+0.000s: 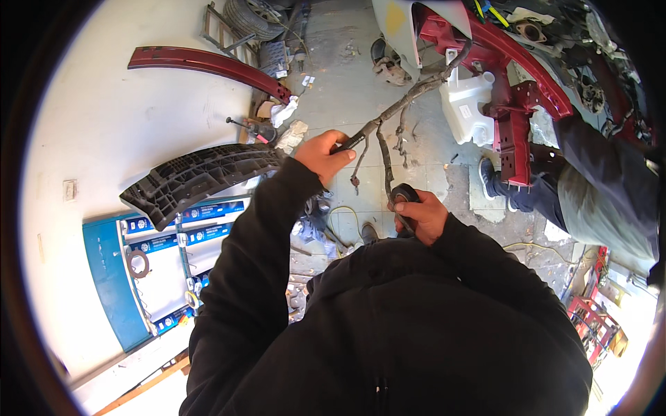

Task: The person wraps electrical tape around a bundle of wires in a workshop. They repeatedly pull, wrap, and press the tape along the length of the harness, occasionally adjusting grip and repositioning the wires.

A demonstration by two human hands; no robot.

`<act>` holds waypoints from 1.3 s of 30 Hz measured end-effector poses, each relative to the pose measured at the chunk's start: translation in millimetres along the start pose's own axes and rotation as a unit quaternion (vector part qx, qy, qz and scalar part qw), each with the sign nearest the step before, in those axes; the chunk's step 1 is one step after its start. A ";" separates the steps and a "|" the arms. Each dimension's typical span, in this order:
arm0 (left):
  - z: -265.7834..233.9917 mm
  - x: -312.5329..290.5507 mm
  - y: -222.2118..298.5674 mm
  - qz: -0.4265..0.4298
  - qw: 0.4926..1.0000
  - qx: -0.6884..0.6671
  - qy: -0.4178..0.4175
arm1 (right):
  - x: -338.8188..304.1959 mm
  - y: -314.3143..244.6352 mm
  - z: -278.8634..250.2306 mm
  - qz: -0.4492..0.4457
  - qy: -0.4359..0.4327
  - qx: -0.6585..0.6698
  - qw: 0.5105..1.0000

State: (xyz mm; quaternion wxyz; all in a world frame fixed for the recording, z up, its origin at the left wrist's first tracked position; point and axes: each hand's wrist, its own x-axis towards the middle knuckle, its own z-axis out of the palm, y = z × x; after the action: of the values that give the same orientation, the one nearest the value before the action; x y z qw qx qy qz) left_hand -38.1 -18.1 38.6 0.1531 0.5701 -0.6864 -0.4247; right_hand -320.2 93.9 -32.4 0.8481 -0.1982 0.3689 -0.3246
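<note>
A dark, taped wiring harness runs from the red car frame down toward me and splits into branches. My left hand is closed around one branch end, thumb lying along it. Lower and to the right, my right hand grips a roll of black tape against another branch, which hangs down to it. The fingers partly hide the roll. Between the hands, a thin branch with a small connector dangles free.
The red car frame and a white plastic tank stand at the right, beside another person's leg. A black plastic grille-like panel leans at the left wall, under a red curved bar. A yellow cord lies on the floor.
</note>
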 end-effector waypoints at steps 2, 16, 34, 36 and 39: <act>25.4 -14.7 -2.1 0.081 0.995 -0.022 0.060 | -14.1 0.9 19.3 -0.022 0.031 -0.015 0.999; 62.2 -43.9 -1.7 0.117 0.971 -0.182 -0.104 | -40.8 16.6 68.5 -0.165 0.202 -0.129 0.957; 80.6 -29.4 8.3 -0.014 0.897 -0.408 -0.172 | -15.4 1.7 64.8 -0.262 0.273 -0.236 0.895; 87.8 -22.7 16.8 0.023 0.929 -0.332 -0.163 | -14.3 2.7 63.5 -0.281 0.315 -0.384 0.821; 103.0 -17.8 24.0 0.048 0.946 -0.301 -0.108 | -21.5 3.3 75.0 -0.415 0.326 -0.484 0.698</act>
State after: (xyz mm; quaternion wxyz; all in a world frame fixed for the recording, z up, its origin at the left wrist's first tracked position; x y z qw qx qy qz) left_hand -119.8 40.0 0.7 0.2629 0.4140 -0.5656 -0.6630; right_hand -273.4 118.4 25.1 0.2409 -0.5962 0.6085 -0.4650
